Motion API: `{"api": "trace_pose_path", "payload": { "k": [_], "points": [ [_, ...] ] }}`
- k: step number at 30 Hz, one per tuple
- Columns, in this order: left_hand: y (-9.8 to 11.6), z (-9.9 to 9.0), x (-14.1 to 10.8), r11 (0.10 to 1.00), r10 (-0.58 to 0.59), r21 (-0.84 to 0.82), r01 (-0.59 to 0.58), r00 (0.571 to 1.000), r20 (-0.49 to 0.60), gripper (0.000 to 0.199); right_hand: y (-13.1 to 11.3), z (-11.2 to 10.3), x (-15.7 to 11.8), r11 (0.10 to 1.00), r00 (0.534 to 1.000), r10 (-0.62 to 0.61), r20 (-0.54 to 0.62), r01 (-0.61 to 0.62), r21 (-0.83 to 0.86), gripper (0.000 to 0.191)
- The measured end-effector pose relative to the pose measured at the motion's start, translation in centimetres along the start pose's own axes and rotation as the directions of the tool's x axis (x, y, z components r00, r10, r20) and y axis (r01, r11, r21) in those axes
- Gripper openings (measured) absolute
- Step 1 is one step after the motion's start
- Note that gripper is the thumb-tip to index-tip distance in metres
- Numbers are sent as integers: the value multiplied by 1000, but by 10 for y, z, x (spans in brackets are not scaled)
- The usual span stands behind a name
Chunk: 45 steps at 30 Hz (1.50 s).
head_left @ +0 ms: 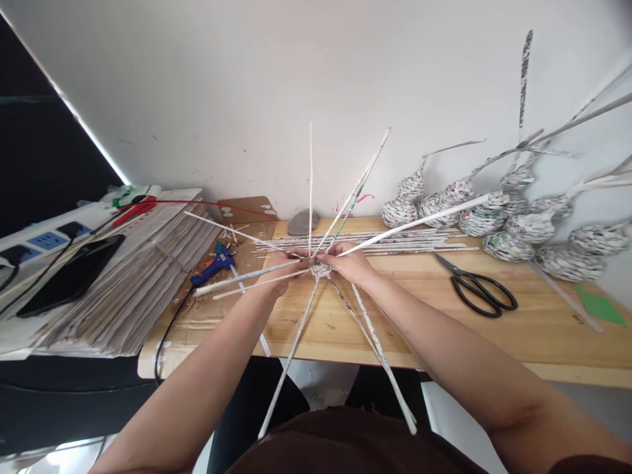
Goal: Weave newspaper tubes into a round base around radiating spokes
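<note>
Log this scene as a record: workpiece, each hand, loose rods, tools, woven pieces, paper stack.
Workpiece: small woven paper centre with paper rods radiating outward
Left hand: gripping it at the centre
Right hand: gripping it from the opposite side
Loose rods: on the wooden table, beyond the hands
Tools: black-handled scissors at right; blue glue gun at left
Woven pieces: several, bulbous, along the wall at right
Paper stack: left of the glue gun

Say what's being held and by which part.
A white, star-shaped frame of rolled paper sticks, held at its woven centre by the left grip and right grip.
</note>
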<state>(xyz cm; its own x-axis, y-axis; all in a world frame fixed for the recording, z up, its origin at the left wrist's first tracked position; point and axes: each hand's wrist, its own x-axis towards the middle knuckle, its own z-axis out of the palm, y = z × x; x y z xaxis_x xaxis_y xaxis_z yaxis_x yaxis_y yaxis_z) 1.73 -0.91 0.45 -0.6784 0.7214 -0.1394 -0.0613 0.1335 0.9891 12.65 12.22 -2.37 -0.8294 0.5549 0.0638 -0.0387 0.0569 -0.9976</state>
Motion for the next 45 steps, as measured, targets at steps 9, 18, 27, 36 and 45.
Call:
{"api": "trace_pose_path", "payload": {
  "k": [9,18,27,36,45],
  "points": [
    [-1,0,6,960,235,167,-224,971,-49,39,-3,0,-1,999,999,28,-25,-27,35,28],
    [-4,9,-3,974,212,107,-201,972,-101,34,-7,1,-3,985,991,129,-30,-125,123,28],
    [-16,10,-1,958,272,126,-259,958,-95,24,-12,6,-8,979,988,148,-53,-139,149,21],
    [-21,14,2,963,269,48,-266,961,-62,32,-7,14,-7,991,980,75,-186,-53,124,13],
    [-15,16,1,973,225,-27,-229,969,-104,32,-1,13,-5,988,991,-25,-134,44,146,11]
  ]
}}
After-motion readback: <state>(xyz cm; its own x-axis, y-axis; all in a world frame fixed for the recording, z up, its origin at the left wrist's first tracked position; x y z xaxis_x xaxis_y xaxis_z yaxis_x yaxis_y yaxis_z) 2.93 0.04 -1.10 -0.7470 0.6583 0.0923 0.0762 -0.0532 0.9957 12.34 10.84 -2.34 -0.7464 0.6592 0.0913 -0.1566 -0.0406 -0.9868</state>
